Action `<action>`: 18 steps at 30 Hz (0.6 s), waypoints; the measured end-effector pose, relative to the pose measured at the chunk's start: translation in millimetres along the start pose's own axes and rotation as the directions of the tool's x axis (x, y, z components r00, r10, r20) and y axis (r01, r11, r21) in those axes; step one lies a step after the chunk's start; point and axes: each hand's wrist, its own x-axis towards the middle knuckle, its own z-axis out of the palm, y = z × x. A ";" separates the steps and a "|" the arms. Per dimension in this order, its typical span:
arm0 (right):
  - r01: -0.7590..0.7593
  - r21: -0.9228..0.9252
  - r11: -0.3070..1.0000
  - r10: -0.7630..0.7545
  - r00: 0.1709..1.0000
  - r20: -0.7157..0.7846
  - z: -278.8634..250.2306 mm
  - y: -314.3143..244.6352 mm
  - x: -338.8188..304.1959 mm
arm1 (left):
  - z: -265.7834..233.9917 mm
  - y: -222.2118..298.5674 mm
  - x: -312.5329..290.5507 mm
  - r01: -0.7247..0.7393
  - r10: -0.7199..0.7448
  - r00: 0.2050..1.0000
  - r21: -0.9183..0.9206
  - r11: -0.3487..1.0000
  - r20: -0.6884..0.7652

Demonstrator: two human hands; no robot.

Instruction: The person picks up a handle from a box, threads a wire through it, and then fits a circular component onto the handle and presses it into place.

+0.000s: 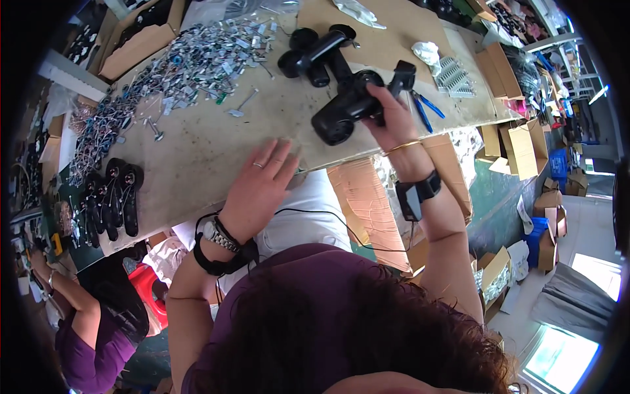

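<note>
At the workbench's near edge, your right hand (392, 113) grips a black door-handle assembly (351, 105), its long axis slanting up-right; your left hand (259, 184) lies flat, fingers spread, on the bench (197, 151), down-left of it. Loose screws (190, 65) lie beyond.

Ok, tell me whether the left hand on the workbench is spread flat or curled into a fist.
Spread flat. The left hand lies palm down on the workbench, its fingers stretched out and apart, holding nothing.
</note>
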 end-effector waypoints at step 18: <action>0.619 -0.423 0.662 -0.726 0.669 -0.159 58.9 18.3 124.1 | -1.8 -11.3 30.5 -0.015 -0.008 0.988 -0.153 0.988 -0.152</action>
